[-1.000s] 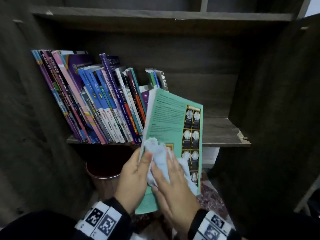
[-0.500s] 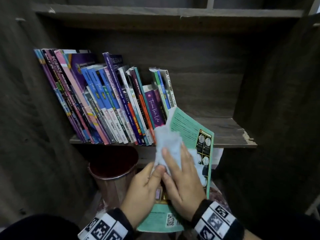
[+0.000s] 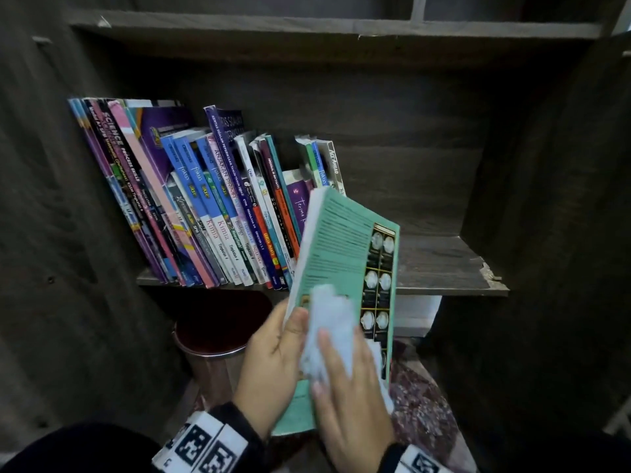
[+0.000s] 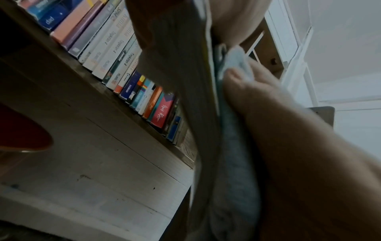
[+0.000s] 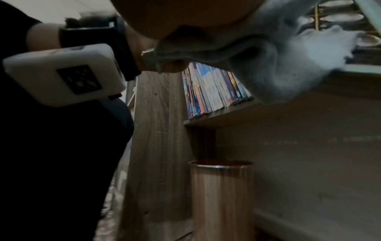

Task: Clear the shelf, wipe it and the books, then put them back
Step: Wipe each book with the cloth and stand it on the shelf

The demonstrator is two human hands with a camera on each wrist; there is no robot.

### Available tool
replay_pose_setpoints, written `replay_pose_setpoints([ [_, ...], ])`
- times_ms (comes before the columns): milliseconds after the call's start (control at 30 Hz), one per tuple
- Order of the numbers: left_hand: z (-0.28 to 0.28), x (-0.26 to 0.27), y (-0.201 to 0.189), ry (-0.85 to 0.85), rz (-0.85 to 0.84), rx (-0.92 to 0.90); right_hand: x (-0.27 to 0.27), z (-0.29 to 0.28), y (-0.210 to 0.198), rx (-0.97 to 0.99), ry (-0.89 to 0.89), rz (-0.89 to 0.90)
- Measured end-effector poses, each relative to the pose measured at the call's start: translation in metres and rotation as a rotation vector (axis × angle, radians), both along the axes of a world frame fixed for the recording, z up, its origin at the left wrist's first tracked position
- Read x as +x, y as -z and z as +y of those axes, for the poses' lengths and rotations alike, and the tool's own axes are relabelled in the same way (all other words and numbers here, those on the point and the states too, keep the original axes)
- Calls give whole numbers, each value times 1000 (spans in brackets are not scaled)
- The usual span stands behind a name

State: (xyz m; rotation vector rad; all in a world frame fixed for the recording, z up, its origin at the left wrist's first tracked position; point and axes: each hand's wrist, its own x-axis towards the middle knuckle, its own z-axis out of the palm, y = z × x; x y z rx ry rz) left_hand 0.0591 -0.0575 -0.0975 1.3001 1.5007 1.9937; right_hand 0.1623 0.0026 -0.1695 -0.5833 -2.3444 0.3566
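Note:
A green book (image 3: 338, 250) with a column of photos on its cover is held tilted in front of the shelf (image 3: 444, 264). My left hand (image 3: 273, 349) grips its left edge, thumb on the cover. My right hand (image 3: 345, 377) lies flat on a pale blue cloth (image 3: 329, 319) and presses it against the lower part of the cover. In the left wrist view the cloth (image 4: 235, 62) sits between the book (image 4: 175, 48) and the right fingers (image 4: 247, 91). A row of books (image 3: 211, 213) leans left on the shelf.
The right half of the shelf board is bare and its front right corner (image 3: 491, 274) is chipped. A copper-coloured bin (image 3: 211, 346) stands on the floor under the books. A white object (image 3: 416, 312) sits below the shelf on the right. Dark cabinet walls close in on both sides.
The green book has been tipped up more upright in front of the shelf. The cloth and my right hand have slid down from its top edge to the lower cover.

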Motion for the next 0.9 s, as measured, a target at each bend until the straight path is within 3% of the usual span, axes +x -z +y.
replay_pose_setpoints([
  [100, 3, -3, 2, 10, -65, -11, 1, 10, 7, 296, -122, 29],
  [167, 4, -1, 10, 14, -15, -38, 5, 28, -8, 296, -98, 40],
  [267, 2, 9, 21, 44, 142, -157, 13, 59, -34, 7, 209, 146],
  [400, -2, 15, 27, 180, 152, -282, 33, 107, -50, -279, 508, 369],
  [467, -2, 16, 23, 178, 167, -266, 38, 118, -51, -443, 563, 481],
  [600, 1, 9, 7, 101, 54, -160, 43, 109, -48, -912, 303, 693],
  [733, 5, -11, -8, 14, -54, -59, 67, 106, -41, -1533, -147, 436],
  [800, 8, -16, -13, -7, -77, -29, 82, 107, -41, -1620, -302, 342],
  [900, 15, -11, -19, 19, -75, -25, 96, 103, -51, -1494, -337, 374],
])
